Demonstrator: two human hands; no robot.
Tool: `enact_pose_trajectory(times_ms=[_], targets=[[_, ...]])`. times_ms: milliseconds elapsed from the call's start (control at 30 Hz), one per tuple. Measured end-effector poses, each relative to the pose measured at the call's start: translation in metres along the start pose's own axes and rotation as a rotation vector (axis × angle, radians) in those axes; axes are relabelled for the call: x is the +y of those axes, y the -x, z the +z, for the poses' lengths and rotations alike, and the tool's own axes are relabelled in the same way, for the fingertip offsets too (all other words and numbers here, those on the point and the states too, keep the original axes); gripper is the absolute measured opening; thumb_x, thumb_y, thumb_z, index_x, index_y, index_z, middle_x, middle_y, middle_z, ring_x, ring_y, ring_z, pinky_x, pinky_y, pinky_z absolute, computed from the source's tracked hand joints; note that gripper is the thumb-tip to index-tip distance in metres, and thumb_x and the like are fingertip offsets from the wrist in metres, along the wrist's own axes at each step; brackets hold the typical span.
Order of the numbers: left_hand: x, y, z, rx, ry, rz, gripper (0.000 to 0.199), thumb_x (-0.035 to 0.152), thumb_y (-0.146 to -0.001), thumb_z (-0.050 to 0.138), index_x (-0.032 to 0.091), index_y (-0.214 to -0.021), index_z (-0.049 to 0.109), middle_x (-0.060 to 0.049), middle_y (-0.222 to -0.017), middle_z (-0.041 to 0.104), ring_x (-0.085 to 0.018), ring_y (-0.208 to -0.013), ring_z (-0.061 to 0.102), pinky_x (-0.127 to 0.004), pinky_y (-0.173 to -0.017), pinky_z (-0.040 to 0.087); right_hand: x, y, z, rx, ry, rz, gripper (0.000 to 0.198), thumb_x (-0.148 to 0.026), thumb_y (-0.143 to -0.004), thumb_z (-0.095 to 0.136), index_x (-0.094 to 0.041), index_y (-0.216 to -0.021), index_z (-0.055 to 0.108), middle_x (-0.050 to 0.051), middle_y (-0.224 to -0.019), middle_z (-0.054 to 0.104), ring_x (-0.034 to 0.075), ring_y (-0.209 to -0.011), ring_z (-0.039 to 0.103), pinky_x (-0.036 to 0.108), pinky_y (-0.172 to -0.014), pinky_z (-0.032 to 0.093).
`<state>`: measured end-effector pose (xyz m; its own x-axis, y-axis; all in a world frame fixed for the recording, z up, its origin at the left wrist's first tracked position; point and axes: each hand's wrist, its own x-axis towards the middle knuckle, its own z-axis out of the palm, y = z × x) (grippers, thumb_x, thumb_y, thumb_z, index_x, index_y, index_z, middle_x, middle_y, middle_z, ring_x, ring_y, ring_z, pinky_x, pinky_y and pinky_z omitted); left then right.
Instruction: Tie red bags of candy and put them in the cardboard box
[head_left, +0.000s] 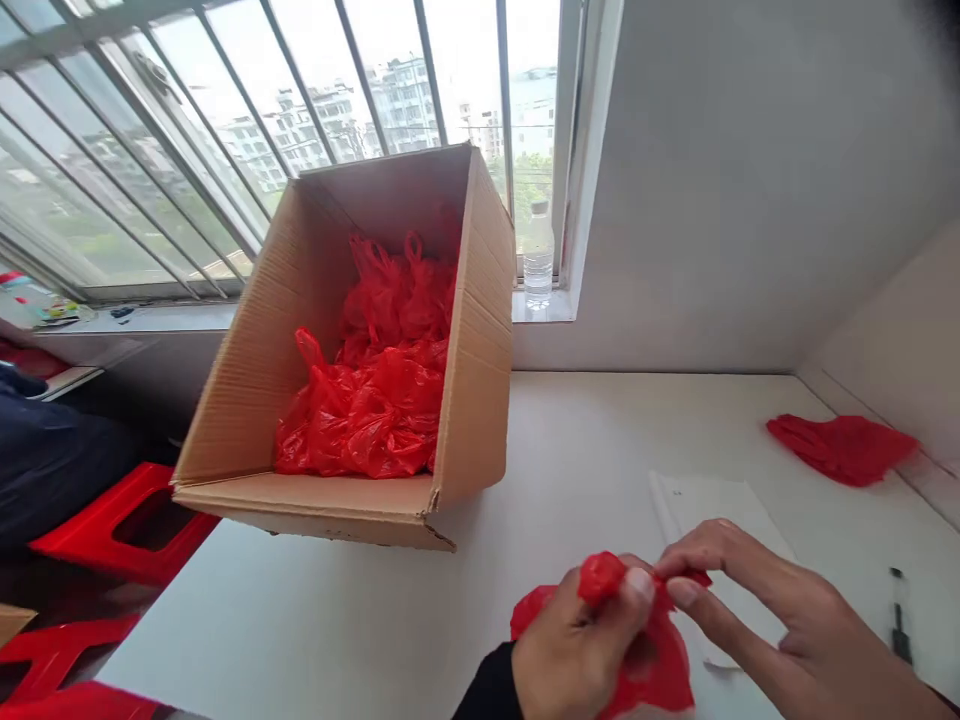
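My left hand (581,640) is closed around the gathered top of a red plastic bag (664,655) at the lower right of the head view. A bunched bit of the bag sticks up between its thumb and fingers. Thumb and forefinger of my right hand (780,620) pinch another corner of the same bag, just to the right. The lower part of the bag hangs below my left hand, partly hidden by it. Beneath the hands lies a white sheet of paper (720,510) on the white table (315,600).
An open cardboard box (480,360) with several knotted red bags (367,410) stands at the table's far left. Flat red bags (844,447) and a black pen (899,620) lie at right. A clear bottle (538,255) stands on the sill. Red stools (127,535) are at left.
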<state>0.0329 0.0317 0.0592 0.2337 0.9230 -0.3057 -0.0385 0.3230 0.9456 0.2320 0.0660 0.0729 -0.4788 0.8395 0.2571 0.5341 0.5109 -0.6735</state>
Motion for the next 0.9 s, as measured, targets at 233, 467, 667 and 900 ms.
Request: enact_pose_trajectory(times_ms=[233,467,667,900], targets=[[0.008,-0.028,-0.013,-0.213,0.116,0.13,0.022,0.037,-0.094,0.061,0.018,-0.088,0.069,-0.003,-0.085,0.062,-0.014,-0.082,0.057,-0.027,-0.083,0.045,-0.007,0.001,0.001,-0.062,-0.293,0.192,0.016,-0.036,-0.098,0.052,-0.03,-0.094,0.065,-0.001,-0.088,0.065,0.016,-0.085,0.062,0.03,-0.077,0.051],[-0.002,-0.021,-0.012,-0.113,-0.23,0.24,0.011,0.009,-0.08,0.068,0.019,-0.08,0.065,0.0,-0.083,0.059,-0.011,-0.072,0.055,-0.023,-0.067,0.045,0.027,-0.009,0.028,-0.108,-0.444,0.191,0.033,-0.04,-0.104,0.034,-0.028,-0.119,0.061,0.003,-0.106,0.067,0.017,-0.097,0.062,0.034,-0.094,0.045],[-0.032,-0.03,-0.013,0.188,-0.714,0.785,0.039,-0.005,-0.086,0.052,0.021,-0.113,0.062,-0.003,-0.095,0.059,-0.011,-0.077,0.057,-0.02,-0.061,0.046,0.036,-0.007,0.04,-0.211,-0.487,0.317,0.033,-0.04,-0.103,0.038,-0.026,-0.126,0.057,-0.004,-0.069,0.056,0.014,-0.06,0.048,0.029,-0.063,0.04],[-0.043,-0.031,-0.02,0.138,-0.901,0.826,0.057,0.006,-0.094,0.053,0.028,-0.146,0.046,-0.012,-0.131,0.049,-0.019,-0.119,0.053,-0.026,-0.086,0.055,0.04,-0.007,0.044,-0.186,-0.56,0.241,0.019,-0.036,-0.1,0.046,-0.023,-0.093,0.058,-0.001,-0.083,0.061,0.015,-0.077,0.055,0.03,-0.075,0.045]])
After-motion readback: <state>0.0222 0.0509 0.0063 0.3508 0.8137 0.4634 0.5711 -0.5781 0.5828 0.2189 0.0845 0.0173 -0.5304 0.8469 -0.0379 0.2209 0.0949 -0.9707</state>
